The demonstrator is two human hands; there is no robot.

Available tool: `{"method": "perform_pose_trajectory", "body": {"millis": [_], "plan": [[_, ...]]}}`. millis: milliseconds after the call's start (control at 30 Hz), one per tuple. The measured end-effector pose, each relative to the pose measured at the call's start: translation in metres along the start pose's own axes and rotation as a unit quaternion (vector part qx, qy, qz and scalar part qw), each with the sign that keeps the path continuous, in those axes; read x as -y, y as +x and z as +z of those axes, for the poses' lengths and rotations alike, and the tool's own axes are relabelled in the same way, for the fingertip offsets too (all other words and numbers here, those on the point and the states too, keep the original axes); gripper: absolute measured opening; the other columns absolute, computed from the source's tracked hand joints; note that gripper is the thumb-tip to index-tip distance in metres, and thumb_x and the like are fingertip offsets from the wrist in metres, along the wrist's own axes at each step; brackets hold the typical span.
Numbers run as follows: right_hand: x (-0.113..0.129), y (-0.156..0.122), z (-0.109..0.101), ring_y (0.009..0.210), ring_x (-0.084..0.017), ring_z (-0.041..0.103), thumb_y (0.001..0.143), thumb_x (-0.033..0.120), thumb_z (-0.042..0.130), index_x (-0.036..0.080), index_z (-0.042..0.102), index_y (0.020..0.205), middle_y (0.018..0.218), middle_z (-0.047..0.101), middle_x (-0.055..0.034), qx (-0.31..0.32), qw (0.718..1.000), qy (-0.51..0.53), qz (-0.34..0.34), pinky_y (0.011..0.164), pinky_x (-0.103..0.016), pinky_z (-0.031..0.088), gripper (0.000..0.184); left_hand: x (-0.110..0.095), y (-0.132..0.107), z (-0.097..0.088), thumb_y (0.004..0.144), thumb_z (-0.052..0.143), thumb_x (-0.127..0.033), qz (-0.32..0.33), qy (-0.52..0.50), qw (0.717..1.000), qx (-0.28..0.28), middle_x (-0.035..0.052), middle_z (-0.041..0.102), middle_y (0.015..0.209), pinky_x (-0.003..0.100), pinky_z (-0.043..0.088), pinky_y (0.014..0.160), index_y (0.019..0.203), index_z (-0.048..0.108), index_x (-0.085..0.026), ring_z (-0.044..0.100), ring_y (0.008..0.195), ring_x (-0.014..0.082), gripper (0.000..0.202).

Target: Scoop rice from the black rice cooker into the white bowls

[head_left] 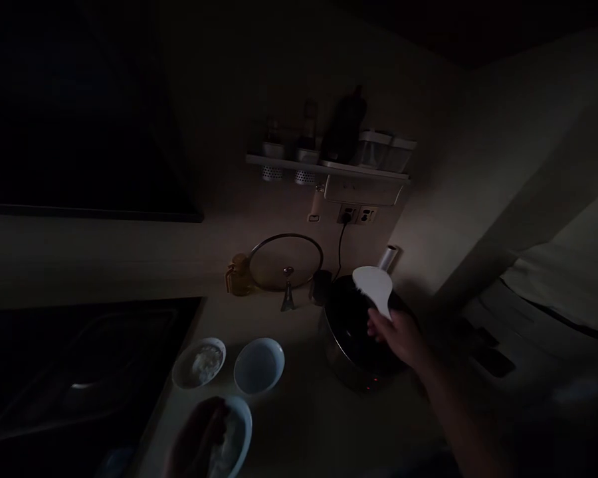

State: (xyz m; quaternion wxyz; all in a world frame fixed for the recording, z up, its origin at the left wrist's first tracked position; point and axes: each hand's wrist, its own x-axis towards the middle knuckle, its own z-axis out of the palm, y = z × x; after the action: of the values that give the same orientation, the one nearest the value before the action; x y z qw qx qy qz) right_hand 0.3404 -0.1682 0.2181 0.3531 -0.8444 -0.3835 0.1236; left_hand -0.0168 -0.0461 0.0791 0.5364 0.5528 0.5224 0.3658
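Observation:
The room is dim. My right hand [398,335] grips the handle of a white rice paddle [373,287], holding it above an open rice cooker [351,335] with a dark inner pot. My left hand [197,438] lies over the near edge of a white bowl [239,431] with rice in it, at the bottom of the view. Its fingers are too dark to read. Farther along the counter sit a second bowl holding some rice [199,363] and a pale blue bowl [259,366] with nothing visible inside.
A glass pot lid [286,261] stands propped behind the bowls, beside a yellow jar [239,274] and a dark cup [321,287]. A black cord runs up to a wall socket [347,214] under a wall shelf [326,167]. A dark sink or hob [80,378] lies left of the counter.

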Motion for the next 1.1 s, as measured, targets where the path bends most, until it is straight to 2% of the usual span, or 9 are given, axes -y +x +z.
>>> {"method": "perform_pose_trajectory", "body": {"millis": [67,133,200,300,433,567,700,833,1100], "plan": [[-0.010,0.030,-0.025,0.073,-0.019,0.068,0.094,0.043,0.033,0.015,0.066,0.101,0.087,0.072,-0.0099,-0.031,0.991,-0.130,-0.031,0.065,-0.027,0.051,0.045,-0.005,-0.012,0.031,0.056,0.071,-0.073,0.017,-0.012,0.999,0.025,0.0056,0.077,0.085,0.035,0.057,0.069,0.087,0.072,-0.025,0.069,0.080,0.0274,0.057],[-0.019,0.052,-0.034,0.090,-0.024,0.068,0.093,0.043,0.041,0.015,0.066,0.109,0.100,0.072,-0.0153,-0.039,0.972,-0.223,-0.065,0.077,-0.031,0.050,0.041,-0.009,-0.025,0.068,0.053,0.075,-0.071,0.029,-0.025,0.998,0.042,0.0074,0.075,0.080,0.031,0.056,0.066,0.083,0.072,-0.021,0.068,0.075,0.0247,0.058],[-0.027,0.065,-0.032,0.103,-0.030,0.065,0.088,0.051,0.051,0.013,0.062,0.120,0.109,0.069,-0.0205,-0.018,0.952,-0.292,-0.090,0.084,-0.037,0.048,0.051,-0.010,-0.041,0.107,0.054,0.072,-0.073,0.031,-0.043,0.997,0.062,0.0052,0.068,0.067,0.027,0.050,0.054,0.076,0.069,-0.019,0.061,0.062,0.0191,0.058],[-0.033,0.073,-0.019,0.102,-0.035,0.066,0.087,0.063,0.047,0.011,0.046,0.139,0.111,0.066,-0.0252,0.024,0.913,-0.392,-0.110,0.082,-0.042,0.047,0.074,-0.009,-0.065,0.159,0.069,0.066,-0.068,0.022,-0.088,0.985,0.148,0.0003,0.056,0.063,0.021,0.040,0.046,0.072,0.061,-0.017,0.049,0.052,0.0107,0.051],[-0.036,0.084,-0.011,0.093,-0.035,0.068,0.089,0.060,0.043,0.011,0.046,0.137,0.110,0.062,-0.0259,0.053,0.903,-0.406,-0.129,0.074,-0.041,0.047,0.069,0.002,-0.086,0.198,0.076,0.064,-0.058,-0.001,-0.114,0.980,0.162,-0.0003,0.054,0.066,0.020,0.037,0.046,0.075,0.057,-0.017,0.048,0.052,0.0089,0.042],[-0.036,0.096,-0.013,0.095,-0.033,0.068,0.089,0.051,0.046,0.012,0.052,0.130,0.109,0.061,-0.0221,0.088,0.903,-0.393,-0.149,0.075,-0.040,0.047,0.057,0.023,-0.097,0.207,0.075,0.065,-0.054,-0.043,-0.116,0.985,0.122,-0.0012,0.055,0.064,0.019,0.033,0.044,0.075,0.058,-0.016,0.046,0.048,0.0074,0.038],[-0.040,0.103,-0.016,0.097,-0.033,0.067,0.086,0.048,0.049,0.015,0.054,0.130,0.109,0.062,-0.0195,0.096,0.900,-0.387,-0.179,0.076,-0.039,0.046,0.055,0.038,-0.097,0.201,0.074,0.065,-0.057,-0.051,-0.114,0.986,0.107,-0.0007,0.057,0.066,0.020,0.032,0.044,0.075,0.060,-0.016,0.046,0.050,0.0080,0.041],[-0.046,0.108,-0.016,0.100,-0.031,0.065,0.083,0.047,0.054,0.019,0.053,0.132,0.113,0.062,-0.0176,0.097,0.898,-0.378,-0.204,0.078,-0.039,0.045,0.057,0.033,-0.091,0.190,0.071,0.067,-0.060,-0.060,-0.097,0.990,0.088,-0.0011,0.056,0.063,0.020,0.032,0.044,0.071,0.060,-0.017,0.046,0.050,0.0085,0.044],[-0.045,0.107,-0.021,0.101,-0.032,0.065,0.083,0.048,0.054,0.019,0.055,0.132,0.112,0.064,-0.0167,0.098,0.896,-0.376,-0.214,0.079,-0.039,0.044,0.057,0.018,-0.078,0.185,0.070,0.059,-0.074,-0.004,-0.096,0.992,0.078,-0.0017,0.050,0.062,0.021,0.033,0.046,0.069,0.057,-0.017,0.042,0.051,0.0085,0.057]]}}
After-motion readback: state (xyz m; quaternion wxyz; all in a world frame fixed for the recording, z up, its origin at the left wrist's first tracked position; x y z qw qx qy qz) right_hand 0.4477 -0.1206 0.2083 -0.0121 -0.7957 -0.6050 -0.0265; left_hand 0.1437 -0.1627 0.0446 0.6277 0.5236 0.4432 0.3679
